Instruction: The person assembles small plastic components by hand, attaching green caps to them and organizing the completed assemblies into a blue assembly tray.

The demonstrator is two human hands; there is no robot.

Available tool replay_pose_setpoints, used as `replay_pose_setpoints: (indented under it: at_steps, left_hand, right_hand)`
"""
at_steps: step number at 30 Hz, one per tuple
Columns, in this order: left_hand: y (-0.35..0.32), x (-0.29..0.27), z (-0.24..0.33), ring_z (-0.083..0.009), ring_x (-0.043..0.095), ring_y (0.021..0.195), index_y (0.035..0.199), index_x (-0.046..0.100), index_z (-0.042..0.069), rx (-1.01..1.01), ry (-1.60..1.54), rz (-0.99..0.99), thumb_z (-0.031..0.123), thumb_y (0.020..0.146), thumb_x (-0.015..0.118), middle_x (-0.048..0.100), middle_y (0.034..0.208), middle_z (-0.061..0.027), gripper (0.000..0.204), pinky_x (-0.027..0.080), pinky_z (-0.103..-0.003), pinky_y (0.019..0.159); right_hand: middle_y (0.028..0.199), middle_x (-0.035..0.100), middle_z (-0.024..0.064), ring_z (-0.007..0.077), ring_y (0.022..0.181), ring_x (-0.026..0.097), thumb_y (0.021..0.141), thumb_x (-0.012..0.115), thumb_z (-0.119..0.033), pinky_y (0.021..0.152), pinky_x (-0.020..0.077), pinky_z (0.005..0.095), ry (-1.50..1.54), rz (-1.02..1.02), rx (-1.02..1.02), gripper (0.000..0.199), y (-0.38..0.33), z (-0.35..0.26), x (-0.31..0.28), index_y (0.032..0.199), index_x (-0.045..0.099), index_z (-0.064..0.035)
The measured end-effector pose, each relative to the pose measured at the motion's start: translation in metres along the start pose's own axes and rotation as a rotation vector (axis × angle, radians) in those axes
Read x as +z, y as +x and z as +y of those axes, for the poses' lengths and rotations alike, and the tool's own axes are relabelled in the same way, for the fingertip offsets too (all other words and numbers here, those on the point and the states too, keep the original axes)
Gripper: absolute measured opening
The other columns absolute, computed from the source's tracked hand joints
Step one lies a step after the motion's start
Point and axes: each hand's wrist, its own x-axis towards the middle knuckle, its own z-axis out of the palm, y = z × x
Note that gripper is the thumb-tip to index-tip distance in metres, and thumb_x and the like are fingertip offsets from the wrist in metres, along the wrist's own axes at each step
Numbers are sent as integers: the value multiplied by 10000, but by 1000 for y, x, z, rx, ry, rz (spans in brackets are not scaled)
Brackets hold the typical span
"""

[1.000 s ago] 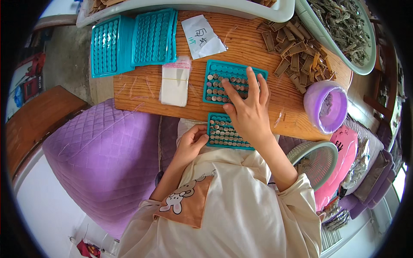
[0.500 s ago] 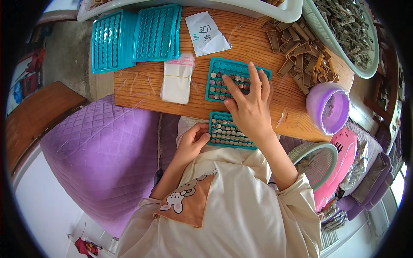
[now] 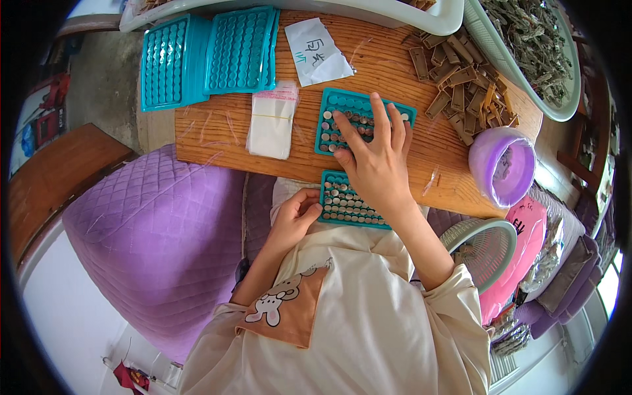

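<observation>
A teal tray (image 3: 336, 108) of small round metal pieces lies on the wooden table (image 3: 224, 138). My right hand (image 3: 375, 161) rests flat on it, fingers spread over the pieces. A second teal tray (image 3: 342, 205), also filled with round pieces, sits on my lap at the table's near edge. My left hand (image 3: 293, 220) grips that tray's left edge with curled fingers. Part of the lap tray is hidden under my right wrist.
Two more teal trays (image 3: 210, 56) lie at the table's far left, beside a paper note (image 3: 316, 49) and a stack of clear bags (image 3: 271, 120). Brown strips (image 3: 461, 72), a purple cup (image 3: 503, 164), white tubs and a purple cushion (image 3: 145, 243) surround me.
My right hand has slid slightly across the upper tray, its fingers spreading. The left hand stays on the lap tray's edge.
</observation>
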Motion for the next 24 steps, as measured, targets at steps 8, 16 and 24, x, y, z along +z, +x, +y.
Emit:
replay_pose_setpoints:
  at_steps: [8, 16, 24]
  left_hand:
    - [0, 0, 1, -102, 556, 898, 1083, 504, -32, 2, 26, 8, 41, 880, 503, 602, 983, -74, 216, 431, -233, 799]
    - [0, 0, 1, -94, 556, 886, 1067, 514, -31, -6, 37, 20, 41, 874, 510, 607, 962, -68, 206, 431, -226, 793]
    - [0, 1, 1, -102, 559, 890, 1064, 515, -27, 2, 12, 10, 39, 874, 508, 605, 974, -71, 202, 432, -230, 797]
  right_hand:
    - [1373, 252, 144, 367, 1199, 298, 736, 657, -321, 924, 300, 590, 12, 25, 21, 456, 2, -2, 3, 1164, 550, -205]
    - [1359, 272, 140, 366, 1194, 305, 733, 658, -326, 904, 311, 589, 25, 17, -13, 450, 8, -12, 5, 1154, 555, -205]
    - [1365, 267, 137, 365, 1194, 307, 745, 648, -330, 905, 309, 593, -18, 9, 19, 464, 8, -12, 8, 1176, 539, -196]
